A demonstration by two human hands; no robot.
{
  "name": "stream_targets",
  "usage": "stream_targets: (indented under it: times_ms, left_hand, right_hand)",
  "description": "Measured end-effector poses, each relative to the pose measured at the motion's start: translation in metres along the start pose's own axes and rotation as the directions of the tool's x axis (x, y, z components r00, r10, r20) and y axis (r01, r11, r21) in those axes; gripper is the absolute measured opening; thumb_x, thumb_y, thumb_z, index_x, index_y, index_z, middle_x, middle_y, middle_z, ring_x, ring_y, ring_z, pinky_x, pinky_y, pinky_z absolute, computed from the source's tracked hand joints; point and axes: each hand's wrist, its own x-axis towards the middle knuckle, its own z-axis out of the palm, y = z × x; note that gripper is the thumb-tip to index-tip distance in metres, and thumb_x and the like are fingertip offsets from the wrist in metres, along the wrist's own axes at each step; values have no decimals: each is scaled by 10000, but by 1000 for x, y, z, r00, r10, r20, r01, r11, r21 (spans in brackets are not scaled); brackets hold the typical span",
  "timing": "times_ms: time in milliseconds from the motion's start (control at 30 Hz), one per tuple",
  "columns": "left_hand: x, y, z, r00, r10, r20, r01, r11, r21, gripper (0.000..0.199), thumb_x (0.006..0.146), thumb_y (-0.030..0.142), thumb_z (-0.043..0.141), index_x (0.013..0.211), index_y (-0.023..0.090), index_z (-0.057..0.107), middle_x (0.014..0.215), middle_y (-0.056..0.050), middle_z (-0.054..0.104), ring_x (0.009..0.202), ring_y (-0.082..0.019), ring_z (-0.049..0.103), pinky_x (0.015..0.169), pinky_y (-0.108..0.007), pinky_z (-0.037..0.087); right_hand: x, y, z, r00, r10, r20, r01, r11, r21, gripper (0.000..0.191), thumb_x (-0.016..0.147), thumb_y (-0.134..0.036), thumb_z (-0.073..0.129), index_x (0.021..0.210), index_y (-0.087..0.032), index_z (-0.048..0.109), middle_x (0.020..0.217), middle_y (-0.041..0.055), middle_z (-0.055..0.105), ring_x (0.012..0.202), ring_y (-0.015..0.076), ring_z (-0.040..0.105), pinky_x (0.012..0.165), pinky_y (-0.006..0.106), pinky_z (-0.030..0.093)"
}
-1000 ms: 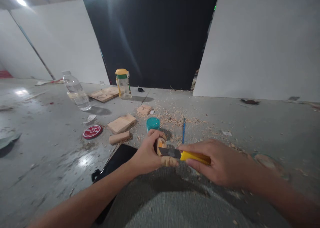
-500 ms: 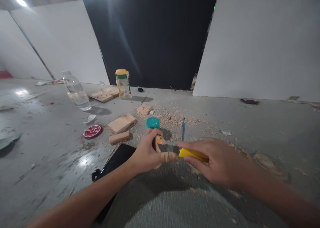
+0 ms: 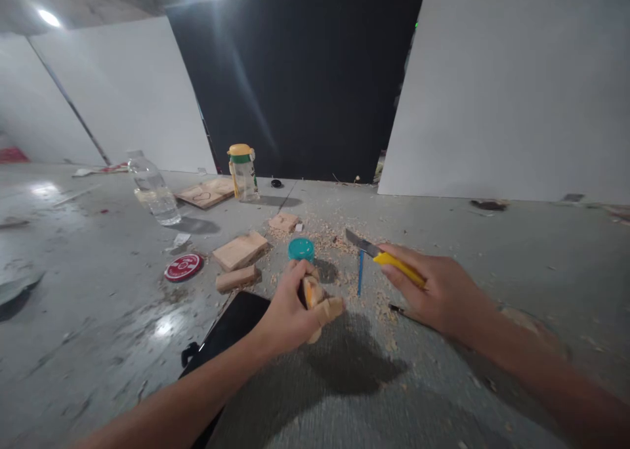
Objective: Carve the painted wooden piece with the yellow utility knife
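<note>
A wooden block (image 3: 237,278) lies left of the left hand (image 3: 285,312), whose fingers close round a small carved piece (image 3: 314,293) — roughly shaped, partly hidden. Wood shavings (image 3: 322,231) scattered on the floor (image 3: 516,258) suggest plenty of cutting done; how much is left I cannot tell. The yellow knife (image 3: 401,268) — blade (image 3: 363,243) off the piece — sits in the closed right hand (image 3: 445,290)

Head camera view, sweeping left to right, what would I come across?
Flat greenish item, clear plastic bottle, yellow-lidded drinking bottle, round teal lid, thin blue stick, right hand. Things whose order is unclear are left out.
</note>
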Motion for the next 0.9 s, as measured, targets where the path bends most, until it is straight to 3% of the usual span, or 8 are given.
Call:
stream_targets:
  times_ms: [200, 333, 467, 567, 633, 700, 800, 900]
  left_hand:
    - [1, 4, 0, 990, -63, 126, 85, 981, -177, 253, 722, 216, 619, 898, 212, 437, 740, 42, 417, 638, -120, 423, 595, -268, 371]
    - [2, 0, -3, 975, -144, 166, 183, 952, -247, 476, 711, 156, 556, 1165, 225, 432, 901, -13, 540, 757, -161, 506, 645, -292, 407]
    - [2, -2, -9, 973, -125, 195, 165, 965, -202, 586, 706, 154, 563, 1279, 219, 456, 1050, -57, 583, 901, -212, 539, 735, -328, 432]
    - [4, -6, -11, 960, -145, 241, 200, 954, -225, 500, 738, 220, 592, 1232, 188, 520, 910, -38, 593, 732, -163, 527, 631, -288, 419]
    - [5, -11, -11, 931, -157, 331, 245, 938, -243, 403, 742, 233, 611, 1137, 166, 573, 804, -14, 574, 637, -125, 486, 572, -257, 398]
    - [5, -16, -9, 912, -94, 399, 201, 950, -238, 267, 730, 202, 624, 994, 161, 619, 792, -12, 574, 665, -127, 495, 599, -259, 422]
    - [3, -22, -6, 934, 20, 358, 79, 963, -259, 241, 727, 170, 616, 966, 190, 632, 885, -23, 602, 776, -156, 526, 702, -294, 464]
    - [0, -24, -4, 955, 26, 296, 66, 953, -296, 364, 758, 167, 569, 1118, 214, 596, 938, -35, 622, 788, -167, 558, 703, -310, 492]
  right_hand:
    - [-3, -12, -8, 981, -16, 195, -11, 990, 140, 453, 911, -491, 485, 1259, -215, 574, 1121, 90, 706, 901, 259, 687, 690, 349, 535]
    - [-3, -16, -11, 957, -65, 282, 7, 979, 203, 424, 954, -470, 422, 1263, -235, 592, 1181, 96, 673, 1021, 265, 646, 772, 350, 519]
    - [-1, -16, -14, 945, -16, 328, -72, 965, 253, 466, 989, -478, 319, 1184, -180, 620, 914, 97, 695, 845, 225, 651, 719, 327, 500]
    - [-4, -20, -14, 868, 40, 494, -247, 900, 361, 474, 990, -520, 295, 1017, -175, 619, 713, 38, 629, 573, 145, 593, 533, 255, 467]
    - [-6, -23, -12, 795, 44, 605, -388, 803, 453, 457, 981, -555, 301, 1062, -195, 570, 746, 18, 621, 485, 106, 562, 453, 224, 447]
    - [-8, -24, -8, 753, 39, 657, -484, 709, 513, 449, 966, -587, 317, 1153, -225, 506, 796, 5, 607, 459, 90, 560, 413, 205, 440]
    - [-9, -23, -3, 738, 16, 674, -522, 647, 556, 393, 965, -571, 357, 1130, -235, 475, 746, -38, 529, 463, 70, 544, 421, 180, 445]
    - [-9, -22, 1, 728, -4, 685, -528, 635, 564, 311, 981, -516, 375, 992, -219, 466, 702, -64, 469, 451, 51, 503, 417, 164, 427]
